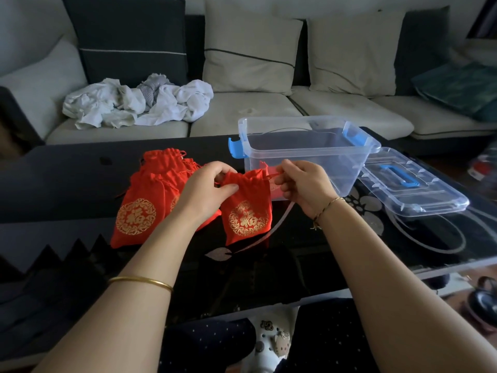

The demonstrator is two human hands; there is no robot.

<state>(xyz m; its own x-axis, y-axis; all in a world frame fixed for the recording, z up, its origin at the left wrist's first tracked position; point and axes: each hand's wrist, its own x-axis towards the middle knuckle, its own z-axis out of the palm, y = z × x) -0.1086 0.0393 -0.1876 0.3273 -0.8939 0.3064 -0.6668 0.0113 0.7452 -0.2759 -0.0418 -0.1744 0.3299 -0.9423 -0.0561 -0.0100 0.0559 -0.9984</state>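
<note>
A red drawstring pouch (248, 208) with a gold round emblem hangs just above the dark glass table (67, 184). My left hand (207, 189) pinches its gathered top at the left corner. My right hand (304, 187) pinches the red drawstring at the pouch's right side, pulled out sideways. A pile of several more red pouches (150, 189) lies on the table to the left, partly hidden behind my left hand. A clear plastic box (309, 154) with blue latches stands open just behind my right hand; something red shows through its near wall.
The box's clear lid (411, 187) with a blue handle lies flat to the right of the box. A sofa with cushions and crumpled white cloth (137, 103) runs behind the table. Shoes (484, 300) sit on the floor at the right.
</note>
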